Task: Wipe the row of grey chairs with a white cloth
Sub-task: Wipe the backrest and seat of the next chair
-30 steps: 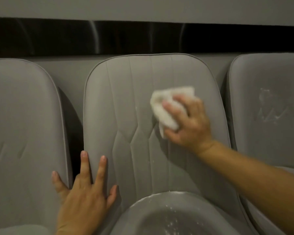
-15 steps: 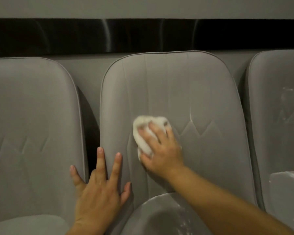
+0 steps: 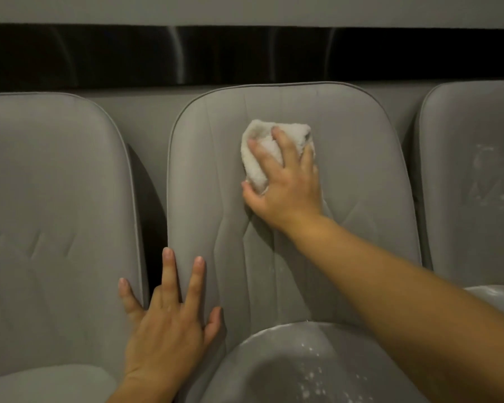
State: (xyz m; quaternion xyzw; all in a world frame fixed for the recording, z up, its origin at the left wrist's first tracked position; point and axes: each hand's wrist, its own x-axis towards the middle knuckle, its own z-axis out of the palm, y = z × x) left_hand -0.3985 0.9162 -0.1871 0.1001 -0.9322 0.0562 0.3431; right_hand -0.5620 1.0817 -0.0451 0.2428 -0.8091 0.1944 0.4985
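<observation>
Leftmost, filling the left third of the frame, the backrest of the left chair (image 3: 56,199) is seen, grey and padded, with a faint zigzag seam pressed into it. At lower centre-left the left hand (image 3: 169,324) is laid flat with fingers straight and spread, and nothing is held in it. Its outermost finger is rested on the left chair's piped edge, while the other fingers and the thumb are pressed on the left edge of the middle chair (image 3: 355,146), so the dark gap between the two is bridged. The hand is judged to be placed there as a brace, so that the body is steadied against the wiping.

At upper centre the white cloth (image 3: 255,173) is bunched into a pad and pressed against the upper part of the middle chair's backrest. It is gripped by the right hand (image 3: 288,193), whose fingers are curled over its top and whose thumb is tucked at its lower left edge. A wadded cloth is presumably preferred because firmer pressure can be put through it.

At lower centre the seat (image 3: 288,370) is flecked with white specks, so it is judged not yet wiped. At the right edge the right chair (image 3: 472,135) is marked with pale smears (image 3: 489,184).
</observation>
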